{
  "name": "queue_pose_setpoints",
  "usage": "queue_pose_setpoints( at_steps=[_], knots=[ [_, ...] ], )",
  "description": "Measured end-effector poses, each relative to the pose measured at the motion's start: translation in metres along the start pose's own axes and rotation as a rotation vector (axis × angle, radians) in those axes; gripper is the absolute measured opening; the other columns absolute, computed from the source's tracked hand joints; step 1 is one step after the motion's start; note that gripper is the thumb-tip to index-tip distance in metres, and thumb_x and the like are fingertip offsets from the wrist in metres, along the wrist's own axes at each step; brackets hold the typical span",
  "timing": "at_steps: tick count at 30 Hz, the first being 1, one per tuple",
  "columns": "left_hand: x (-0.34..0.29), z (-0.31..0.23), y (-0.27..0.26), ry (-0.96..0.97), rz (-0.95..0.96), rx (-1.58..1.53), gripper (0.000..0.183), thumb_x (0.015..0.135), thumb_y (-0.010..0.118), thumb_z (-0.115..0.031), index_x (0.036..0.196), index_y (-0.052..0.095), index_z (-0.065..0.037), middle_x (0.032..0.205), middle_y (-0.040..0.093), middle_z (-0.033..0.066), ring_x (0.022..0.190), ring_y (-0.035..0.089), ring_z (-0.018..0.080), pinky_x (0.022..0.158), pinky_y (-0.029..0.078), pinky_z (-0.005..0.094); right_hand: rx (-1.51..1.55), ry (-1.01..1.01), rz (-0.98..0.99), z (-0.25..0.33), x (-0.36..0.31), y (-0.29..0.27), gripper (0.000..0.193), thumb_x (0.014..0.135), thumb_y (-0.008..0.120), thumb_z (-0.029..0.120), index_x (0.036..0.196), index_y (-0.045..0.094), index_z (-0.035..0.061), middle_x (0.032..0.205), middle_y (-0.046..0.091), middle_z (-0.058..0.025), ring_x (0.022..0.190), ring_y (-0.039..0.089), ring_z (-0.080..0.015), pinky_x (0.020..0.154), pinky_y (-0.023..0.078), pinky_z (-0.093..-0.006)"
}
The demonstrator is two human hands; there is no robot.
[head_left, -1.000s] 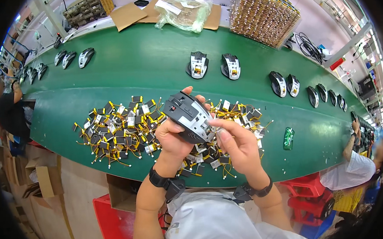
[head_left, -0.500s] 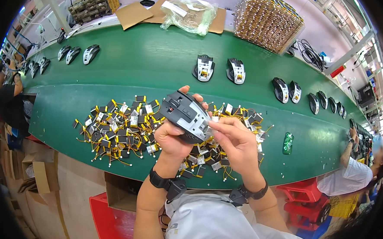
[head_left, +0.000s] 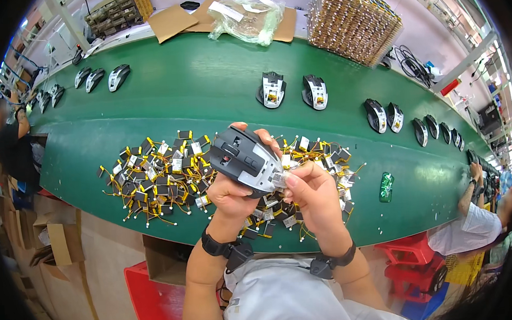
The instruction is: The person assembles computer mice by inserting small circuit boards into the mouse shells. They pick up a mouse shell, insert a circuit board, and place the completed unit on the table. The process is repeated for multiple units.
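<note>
In my left hand (head_left: 230, 197) lies a black and grey computer mouse (head_left: 241, 155), tilted, its fingers wrapped round the sides. Several openings show in its upper face. My right hand (head_left: 316, 196) pinches a small silver battery (head_left: 278, 179) between thumb and finger at the mouse's near right end. Whether the battery sits inside the shell or just against it, I cannot tell. Below both hands a heap of small batteries (head_left: 158, 175) with yellow tape and thin wires spreads over the green bench (head_left: 82, 152), partly hidden by my hands and the mouse.
Two mice (head_left: 272, 91) with yellow-taped parts inside stand beyond my hands; several more line the belt on both sides. A green circuit board (head_left: 386, 187) lies at right. Behind are a plastic bag (head_left: 246, 22) and a stack of trays (head_left: 353, 24). A co-worker (head_left: 468, 224) sits at right.
The mouse has tipped and shifted slightly down. My right fingers have turned at its near end, and the silver battery between them now shows more.
</note>
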State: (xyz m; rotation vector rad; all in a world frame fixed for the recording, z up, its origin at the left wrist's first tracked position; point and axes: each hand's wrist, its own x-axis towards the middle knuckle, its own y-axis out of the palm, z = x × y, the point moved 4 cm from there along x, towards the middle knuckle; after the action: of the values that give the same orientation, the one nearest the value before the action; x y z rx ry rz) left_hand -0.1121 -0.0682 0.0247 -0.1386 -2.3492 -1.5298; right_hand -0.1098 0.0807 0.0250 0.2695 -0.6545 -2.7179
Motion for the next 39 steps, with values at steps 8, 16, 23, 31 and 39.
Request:
queue_pose_setpoints(
  at_steps=[8, 16, 23, 31, 39],
  knots=[
    [-0.003, -0.001, 0.001, 0.042, 0.041, 0.07, 0.089, 0.048, 0.06, -0.011, 0.135, 0.04, -0.016, 0.115, 0.05, 0.0158, 0.109, 0.05, 0.0337, 0.105, 0.04, 0.0471, 0.227, 0.138, 0.009, -0.007, 0.0, 0.0, 0.013, 0.09, 0.07, 0.005, 0.094, 0.058, 0.0011, 0.088, 0.063, -0.0072, 0.072, 0.064, -0.0121, 0.065, 0.057, -0.0257],
    [-0.004, 0.006, -0.003, -0.016, -0.09, -0.09, 0.092, 0.046, 0.055, -0.009, 0.137, 0.043, -0.015, 0.115, 0.049, 0.0154, 0.111, 0.049, 0.0333, 0.107, 0.04, 0.0464, -0.27, -0.456, -0.121, -0.016, -0.003, 0.007, 0.013, 0.083, 0.073, -0.006, 0.093, 0.066, -0.0018, 0.093, 0.062, -0.0094, 0.075, 0.064, -0.0119, 0.067, 0.056, -0.025],
    [-0.001, -0.001, -0.005, -0.098, -0.127, -0.188, 0.088, 0.046, 0.056, -0.011, 0.134, 0.045, -0.012, 0.113, 0.049, 0.015, 0.108, 0.051, 0.033, 0.104, 0.044, 0.0474, -0.802, -0.66, 0.069, 0.008, -0.011, 0.009, 0.028, 0.077, 0.077, -0.004, 0.105, 0.073, 0.0018, 0.092, 0.07, -0.0107, 0.076, 0.069, -0.0147, 0.066, 0.055, -0.0237],
    [-0.002, 0.007, -0.011, -0.19, -0.087, -0.313, 0.085, 0.048, 0.056, -0.012, 0.133, 0.046, -0.012, 0.112, 0.049, 0.0164, 0.107, 0.05, 0.0345, 0.102, 0.046, 0.0487, -1.084, -1.088, 0.285, 0.029, -0.005, 0.022, 0.022, 0.07, 0.084, 0.003, 0.089, 0.072, 0.0052, 0.081, 0.067, -0.0054, 0.062, 0.062, -0.0185, 0.052, 0.05, -0.0285],
    [-0.003, 0.005, -0.019, -0.175, -0.145, -0.353, 0.08, 0.05, 0.053, -0.012, 0.131, 0.048, -0.008, 0.113, 0.049, 0.0179, 0.108, 0.05, 0.0357, 0.101, 0.046, 0.0493, -1.08, -1.144, 0.358, 0.033, 0.021, 0.029, 0.025, 0.067, 0.085, 0.005, 0.085, 0.068, 0.0062, 0.082, 0.062, -0.0045, 0.068, 0.059, -0.0201, 0.057, 0.049, -0.0313]
  ],
)
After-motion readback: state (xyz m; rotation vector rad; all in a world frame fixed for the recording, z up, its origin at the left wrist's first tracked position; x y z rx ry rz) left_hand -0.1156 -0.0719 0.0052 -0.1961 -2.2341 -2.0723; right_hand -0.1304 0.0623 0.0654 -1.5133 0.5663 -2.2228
